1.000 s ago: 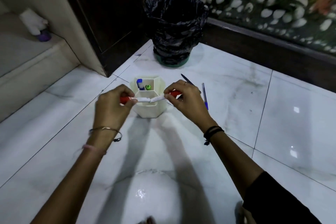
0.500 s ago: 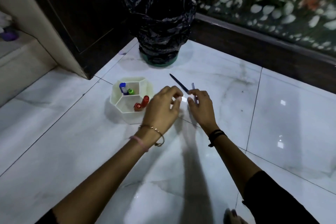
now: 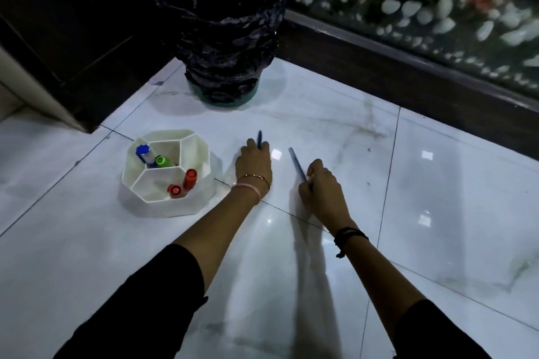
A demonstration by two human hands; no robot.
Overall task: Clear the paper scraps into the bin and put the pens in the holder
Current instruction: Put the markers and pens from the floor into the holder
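A white faceted pen holder [image 3: 201, 154] stands on the marble floor at the left. Its near compartment holds two red markers [image 3: 189, 179]; a back compartment holds a blue marker [image 3: 143, 153] and a green one [image 3: 162, 160]. To its right my left hand [image 3: 254, 165] lies on the floor, fingers closed on a dark blue pen [image 3: 259, 137] whose tip sticks out beyond them. My right hand [image 3: 320, 188] grips a lighter blue pen [image 3: 297, 165] that points up and to the left. The bin [image 3: 217, 23], lined with a black bag, stands behind. No paper scraps show.
A dark wooden skirting [image 3: 408, 81] runs along the back right under a glass panel with pebbles and plants. A dark door and its pale frame [image 3: 38, 93] close off the back left. White marble floor tiles [image 3: 437, 198] stretch right and toward me.
The red marker I held in both hands a second ago now stands in the holder's near compartment. Both hands moved right to the two pens on the floor and closed on them.
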